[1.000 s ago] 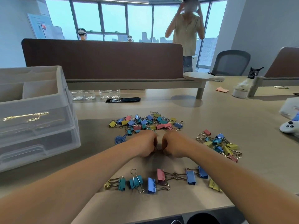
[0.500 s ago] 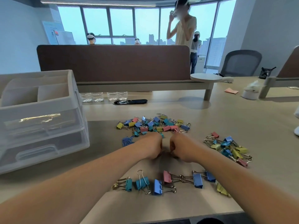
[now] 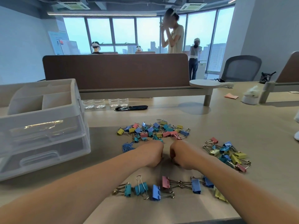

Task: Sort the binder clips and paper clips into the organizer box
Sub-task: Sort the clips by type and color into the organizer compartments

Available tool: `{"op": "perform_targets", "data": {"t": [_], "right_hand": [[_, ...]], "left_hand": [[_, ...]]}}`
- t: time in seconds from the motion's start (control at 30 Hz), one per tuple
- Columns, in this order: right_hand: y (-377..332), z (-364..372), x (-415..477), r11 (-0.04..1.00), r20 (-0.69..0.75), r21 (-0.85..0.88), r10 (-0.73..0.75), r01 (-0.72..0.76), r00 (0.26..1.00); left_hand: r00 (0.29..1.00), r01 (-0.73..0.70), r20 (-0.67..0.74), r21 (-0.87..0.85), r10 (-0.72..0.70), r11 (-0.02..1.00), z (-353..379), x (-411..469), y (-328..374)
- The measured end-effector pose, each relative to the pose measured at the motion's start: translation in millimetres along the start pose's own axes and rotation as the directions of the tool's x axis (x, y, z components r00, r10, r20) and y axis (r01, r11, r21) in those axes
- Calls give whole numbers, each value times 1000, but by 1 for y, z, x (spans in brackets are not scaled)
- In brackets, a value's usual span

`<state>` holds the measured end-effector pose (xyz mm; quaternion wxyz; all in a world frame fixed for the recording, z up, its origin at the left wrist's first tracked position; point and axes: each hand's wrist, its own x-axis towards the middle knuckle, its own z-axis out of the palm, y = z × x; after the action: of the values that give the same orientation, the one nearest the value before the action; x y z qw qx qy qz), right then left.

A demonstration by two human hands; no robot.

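We look down at a pale bench (image 3: 210, 123) from the wearer's head, with two bare forearms reaching in from the lower edge. The left hand (image 3: 153, 155) and right hand (image 3: 182, 156) meet knuckle to knuckle at the middle of the scene. Each grip is curled tight, fingers tucked under. We see only the backs of the hands, so we cannot tell whether anything is pinched inside.

Taking the hands as the centre of the dial, a heap of small binder clips (image 3: 153, 131) in blue, teal, pink and yellow lies at 12 o'clock, just beyond the knuckles. A second heap of medium clips (image 3: 228, 154) lies at 3 o'clock. A loose row of large clips (image 3: 161, 186) lies at 6 o'clock between the forearms. A small bundle of blue paper clips (image 3: 127, 146) sits at 10 o'clock, just beside the left hand.

We judge the clips are grouped by size so each group can go to its own compartment. The organizer box (image 3: 48, 126), translucent with two drawers and an open divided top, stands at 9 o'clock, within the left arm's reach. Nothing appears sorted into it yet.

No brand or label reads on the box or clips. A wall notice (image 3: 61, 42) at 11 o'clock is too small to read.
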<state>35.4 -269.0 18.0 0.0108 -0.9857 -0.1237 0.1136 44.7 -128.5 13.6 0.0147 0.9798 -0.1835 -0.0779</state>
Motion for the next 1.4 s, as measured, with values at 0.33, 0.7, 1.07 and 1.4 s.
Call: {"op": "perform_targets", "data": {"t": [0.33,0.7,1.07,1.4], "right_hand": [[-1,3,0,999,-13,32,13,-12,1000],[-3,-1,-2,977,-62,213,2,12,998],[-78,-71,-5,954,-233,220,-149,201,961],[-225,-168,18,818,-337,301,-389,490,857]], "left_hand": [[1000,-31,1,-9,31,999,0,-7,-1],[998,-32,-55,-338,15,941,-4,-16,-18],[968,28,-198,-534,-157,845,-59,-78,-86],[854,120,-364,-556,-371,822,-156,-182,-199]]}}
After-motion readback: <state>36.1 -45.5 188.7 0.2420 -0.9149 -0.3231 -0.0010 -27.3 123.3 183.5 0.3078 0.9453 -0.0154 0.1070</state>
